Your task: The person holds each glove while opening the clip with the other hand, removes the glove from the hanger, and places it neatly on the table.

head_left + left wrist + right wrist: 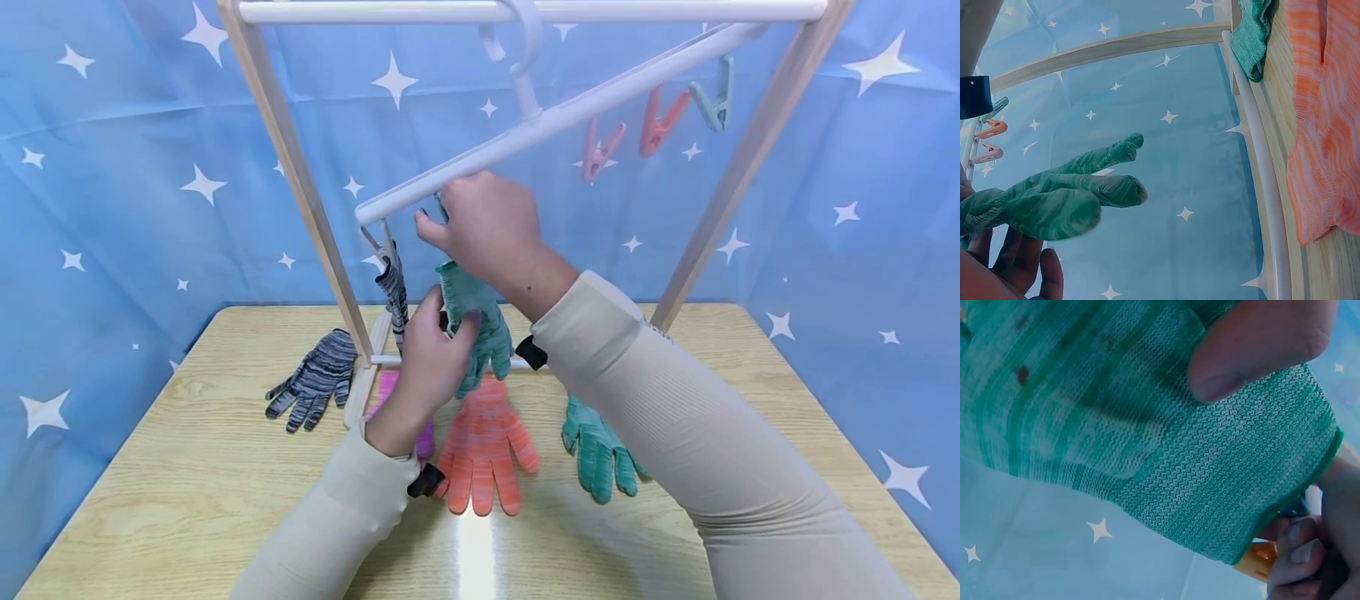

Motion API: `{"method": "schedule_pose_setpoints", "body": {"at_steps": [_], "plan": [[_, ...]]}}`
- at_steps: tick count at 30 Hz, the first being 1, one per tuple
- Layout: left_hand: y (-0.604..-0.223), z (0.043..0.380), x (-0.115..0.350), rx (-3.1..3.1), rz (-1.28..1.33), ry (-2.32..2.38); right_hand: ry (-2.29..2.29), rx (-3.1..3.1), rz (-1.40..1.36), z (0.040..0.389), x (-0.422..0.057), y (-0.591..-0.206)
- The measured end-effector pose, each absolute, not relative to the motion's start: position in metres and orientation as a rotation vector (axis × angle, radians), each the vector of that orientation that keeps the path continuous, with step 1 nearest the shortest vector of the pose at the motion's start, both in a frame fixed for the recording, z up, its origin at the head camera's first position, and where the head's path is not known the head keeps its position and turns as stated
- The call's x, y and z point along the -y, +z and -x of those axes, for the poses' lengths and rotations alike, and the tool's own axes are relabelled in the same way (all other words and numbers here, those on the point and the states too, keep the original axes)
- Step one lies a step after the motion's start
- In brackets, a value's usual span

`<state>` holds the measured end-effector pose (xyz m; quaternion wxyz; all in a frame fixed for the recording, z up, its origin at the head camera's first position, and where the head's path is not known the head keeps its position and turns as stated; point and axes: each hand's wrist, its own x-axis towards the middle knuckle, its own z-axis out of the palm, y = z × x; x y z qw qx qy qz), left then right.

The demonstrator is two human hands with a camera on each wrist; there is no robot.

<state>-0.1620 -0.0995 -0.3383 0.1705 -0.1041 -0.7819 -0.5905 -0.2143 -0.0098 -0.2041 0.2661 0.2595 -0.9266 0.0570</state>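
Observation:
A green knitted glove (483, 321) hangs cuff-up below the white hanger (607, 93), which tilts down to the left. My left hand (435, 354) pinches the glove near its cuff, with the thumb across the fabric in the right wrist view. In the left wrist view the glove fingers (1072, 212) dangle free. Just under the hanger's lower half, my right hand (495, 225) grips a clothespin (440, 208), mostly hidden by the fingers. Beside it, a black-and-grey glove (393, 287) hangs from a pale clothespin (381, 242) at the hanger's low end.
Pink (597, 154), orange-red (660, 125) and grey-green clothespins (714, 98) hang farther right. A wooden rack with a white top rail (375, 12) holds the hanger. On the table lie a grey glove (318, 379), an orange glove (483, 450), a magenta glove (425, 439) and another green glove (600, 450).

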Motion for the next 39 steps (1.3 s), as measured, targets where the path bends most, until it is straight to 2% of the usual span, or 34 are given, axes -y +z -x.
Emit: {"method": "schedule_pose_setpoints", "body": {"at_steps": [29,39], "plan": [[-0.339,0.164,0.101,2.249,0.298,-1.698,0.171,2.463,-0.692,0.215,0.009,-0.207],[-0.340,0.166,0.101,2.254,0.281,-1.713,0.414,2.281,-0.798,0.204,-0.015,-0.215]]}}
